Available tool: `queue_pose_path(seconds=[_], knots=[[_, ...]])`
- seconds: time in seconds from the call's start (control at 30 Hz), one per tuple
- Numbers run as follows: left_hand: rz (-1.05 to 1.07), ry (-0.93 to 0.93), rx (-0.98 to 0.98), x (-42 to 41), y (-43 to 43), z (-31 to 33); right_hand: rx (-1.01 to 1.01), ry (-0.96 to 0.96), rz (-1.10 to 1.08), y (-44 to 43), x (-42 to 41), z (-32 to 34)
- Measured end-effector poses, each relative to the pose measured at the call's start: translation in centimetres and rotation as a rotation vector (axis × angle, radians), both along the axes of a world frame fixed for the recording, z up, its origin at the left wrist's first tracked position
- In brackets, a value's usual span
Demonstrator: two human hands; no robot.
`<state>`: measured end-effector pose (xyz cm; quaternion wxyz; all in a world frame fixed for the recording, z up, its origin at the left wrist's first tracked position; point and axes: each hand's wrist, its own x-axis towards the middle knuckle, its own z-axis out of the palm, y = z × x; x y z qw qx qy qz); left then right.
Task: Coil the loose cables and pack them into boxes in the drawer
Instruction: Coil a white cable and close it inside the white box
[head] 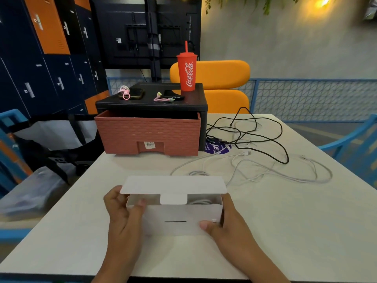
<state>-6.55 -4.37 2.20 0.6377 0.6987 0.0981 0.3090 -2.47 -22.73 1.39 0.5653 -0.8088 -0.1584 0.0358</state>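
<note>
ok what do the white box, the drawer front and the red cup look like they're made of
The white box: thin matte card, by its folded lid, tuck tab and cut slot. The drawer: likely moulded plastic, reddish-brown and matte, with a woven-pattern relief. The red cup: probably smooth plastic with slight sheen, printed logo, matching straw.

Open worktop point(81, 221) left of the white box point(183, 219); black cable point(238, 137) and white cable point(247, 153) sprawl right; drawer point(146, 133) blocks ahead
</note>
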Motion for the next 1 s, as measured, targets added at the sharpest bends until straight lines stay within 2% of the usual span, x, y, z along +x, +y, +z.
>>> queue_pose_path(seconds=[0.2,0.47,0.7,0.83,0.9,0.97,1.0], knots=[[0.006,-0.068,0.051,-0.7,1.0,-0.6,-0.011,0.027,0.057,-0.1,-0.3,-0.2],[-0.104,0.033,-0.115,-0.1,2.0,-0.3,0.008,0.029,0.086,0.0,0.0,-0.3],[-0.115,0.03,-0.122,0.2,2.0,-0.2,-0.005,0.059,0.201,-1.0,1.2,0.4],[-0.125,0.023,-0.14,0.2,2.2,-0.5,0.168,-0.014,0.027,-2.7,4.0,2.9],[-0.12,0.034,-0.139,0.1,2.3,-0.7,0.062,-0.099,-0.094,-2.3,5.5,4.3],[-0.124,0.028,-0.127,0.1,2.3,-0.6,-0.252,-0.224,-0.11,-1.1,7.1,4.9],[-0.126,0.021,-0.126,0.0,2.3,-0.6,-0.428,-0.279,-0.04,-0.4,7.8,4.9]])
